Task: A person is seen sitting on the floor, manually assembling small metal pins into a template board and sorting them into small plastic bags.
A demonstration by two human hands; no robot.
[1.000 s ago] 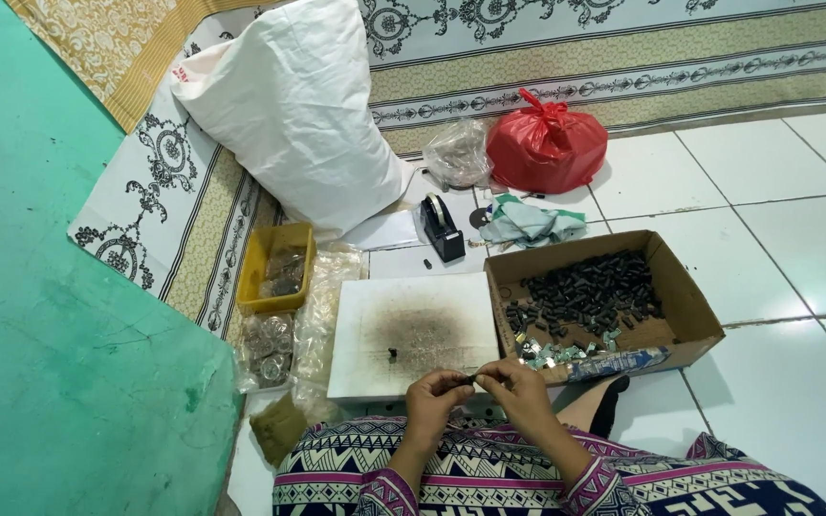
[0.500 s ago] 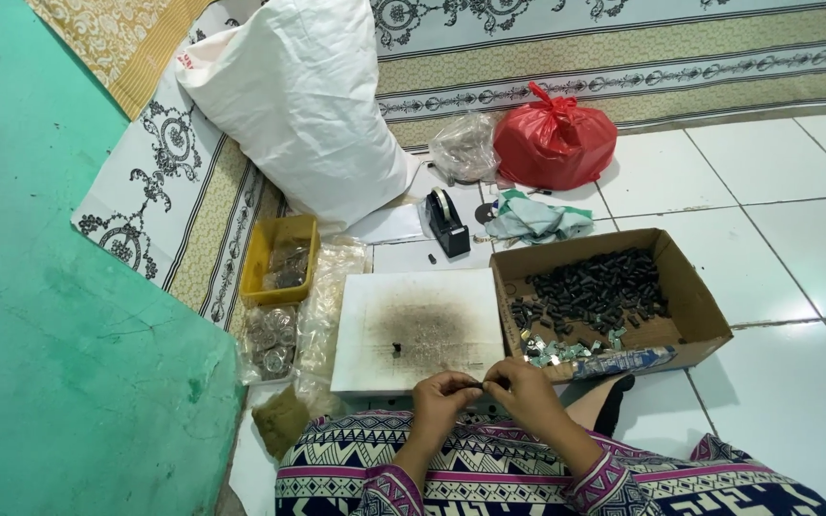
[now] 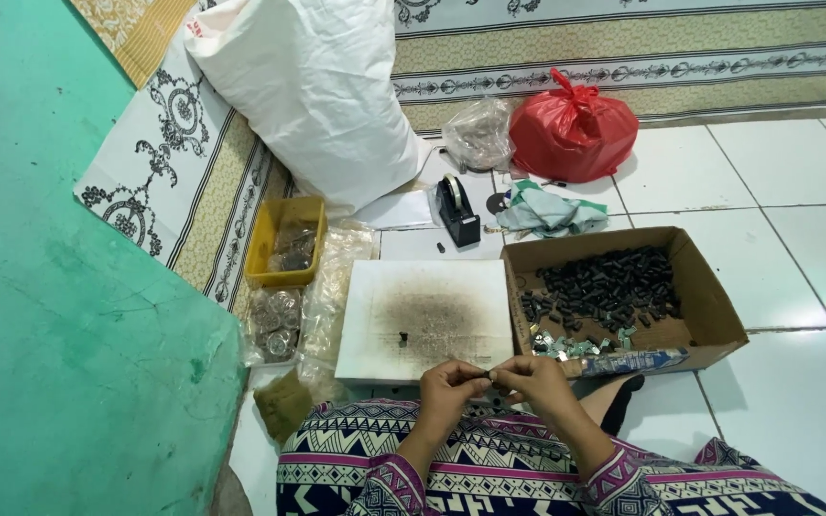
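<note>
My left hand point(image 3: 448, 385) and my right hand point(image 3: 531, 379) meet above my lap, fingertips pinched together on a small dark part point(image 3: 486, 374) held between them. Just beyond them lies a white square board point(image 3: 427, 321) with a sooty stain in its middle and one tiny dark piece point(image 3: 402, 337) standing on it. To the right sits an open cardboard box point(image 3: 709, 311) heaped with small black parts point(image 3: 609, 285) and some shiny bits near its front edge.
A yellow tray point(image 3: 284, 241) and clear bags of metal rings point(image 3: 276, 323) lie left of the board. Behind are a black tape dispenser point(image 3: 456, 210), a green cloth point(image 3: 547, 211), a red plastic bag point(image 3: 571, 132), a clear bag point(image 3: 478, 136), a big white sack point(image 3: 313, 96), and a green wall point(image 3: 50, 315).
My hands stay together over my lap, working the small part; the view has shifted slightly. Nothing else has moved.
</note>
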